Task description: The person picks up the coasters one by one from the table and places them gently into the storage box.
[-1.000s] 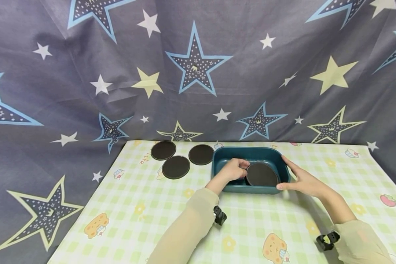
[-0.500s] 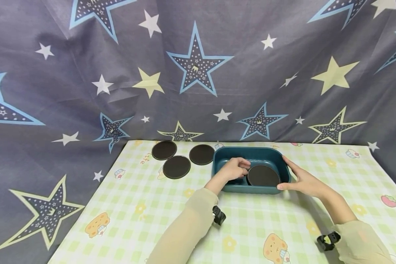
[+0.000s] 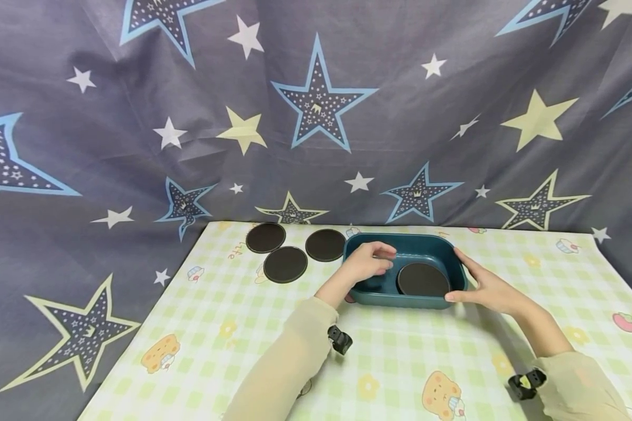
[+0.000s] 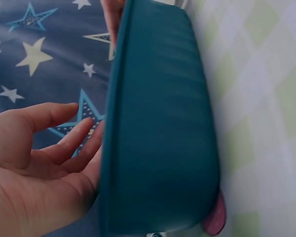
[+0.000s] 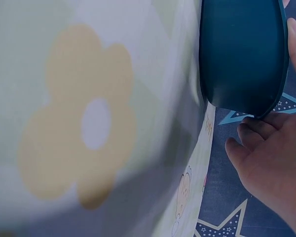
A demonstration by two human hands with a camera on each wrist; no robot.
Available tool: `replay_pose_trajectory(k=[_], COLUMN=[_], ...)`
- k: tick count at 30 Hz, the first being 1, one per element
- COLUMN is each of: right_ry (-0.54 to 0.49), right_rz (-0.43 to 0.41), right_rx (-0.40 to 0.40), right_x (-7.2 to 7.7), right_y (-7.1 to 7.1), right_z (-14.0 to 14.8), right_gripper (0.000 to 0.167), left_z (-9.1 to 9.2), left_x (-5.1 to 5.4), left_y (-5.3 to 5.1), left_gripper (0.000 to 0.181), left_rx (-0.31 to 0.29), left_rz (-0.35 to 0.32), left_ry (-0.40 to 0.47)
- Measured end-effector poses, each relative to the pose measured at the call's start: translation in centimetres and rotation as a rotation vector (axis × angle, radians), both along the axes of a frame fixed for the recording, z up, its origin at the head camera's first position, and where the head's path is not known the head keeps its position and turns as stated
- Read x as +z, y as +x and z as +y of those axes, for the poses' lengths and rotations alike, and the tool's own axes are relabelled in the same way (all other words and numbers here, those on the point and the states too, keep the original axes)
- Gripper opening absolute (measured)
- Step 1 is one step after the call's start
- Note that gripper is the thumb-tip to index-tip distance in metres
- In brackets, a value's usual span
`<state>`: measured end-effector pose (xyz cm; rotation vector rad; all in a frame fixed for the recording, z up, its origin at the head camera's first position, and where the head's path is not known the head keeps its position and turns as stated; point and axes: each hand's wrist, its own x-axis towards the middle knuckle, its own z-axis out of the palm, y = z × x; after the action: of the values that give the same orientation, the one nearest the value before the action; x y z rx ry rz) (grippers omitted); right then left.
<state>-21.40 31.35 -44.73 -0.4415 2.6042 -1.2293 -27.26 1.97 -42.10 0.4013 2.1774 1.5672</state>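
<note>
A dark teal rectangular box point(image 3: 405, 300) stands on the table, with one round black coaster point(image 3: 423, 279) lying in its right half. My left hand point(image 3: 367, 261) is over the box's left half, holding nothing, its fingers loosely bent and apart from the coaster. In the left wrist view the box's wall point(image 4: 160, 123) hides part of that hand's fingers. My right hand point(image 3: 487, 287) grips the box's right end, thumb at the front corner and fingers at the back. The right wrist view shows this hand point(image 5: 281, 153) against the box's end point(image 5: 244, 54).
Left of the box lie three more black coasters: one at the back point(image 3: 265, 238), one nearer the front point(image 3: 285, 264) and one close to the box's left wall point(image 3: 325, 245). A green checked cloth point(image 3: 400, 356) covers the table; a grey star-patterned curtain point(image 3: 316, 175) hangs behind.
The coaster in the box was tilted up at my left fingers and now lies flatter. My left hand has let go and drawn slightly up and left. My right hand keeps its grip.
</note>
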Motion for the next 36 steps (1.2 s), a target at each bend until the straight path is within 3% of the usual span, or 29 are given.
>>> replay_pose_trajectory(k=[6, 14, 23, 29, 36], right_ry=[0.003, -0.003, -0.010, -0.007, -0.009], right_rz=[-0.001, -0.003, -0.009, -0.011, -0.009], right_rx=[0.001, 0.001, 0.003, 0.002, 0.003], right_x=[0.0, 0.0, 0.1, 0.1, 0.0], right_y=[0.1, 0.1, 0.1, 0.1, 0.0], right_z=[0.0, 0.0, -0.1, 0.0, 0.0], right_gripper=[0.110, 0.110, 0.109, 0.109, 0.109], left_z=[-1.6, -4.4, -8.5, -11.7, -15.1], left_x=[1.2, 1.8, 2.0, 1.5, 0.7], left_y=[0.2, -0.6, -1.5, -2.3, -3.2], left_gripper=[0.039, 0.040, 0.041, 0.041, 0.043], left_rx=[-0.005, 0.029, 0.159, 0.222, 0.340], left_rz=[0.029, 0.064, 0.051, 0.051, 0.022], left_ry=[0.032, 0.039, 0.064, 0.063, 0.051])
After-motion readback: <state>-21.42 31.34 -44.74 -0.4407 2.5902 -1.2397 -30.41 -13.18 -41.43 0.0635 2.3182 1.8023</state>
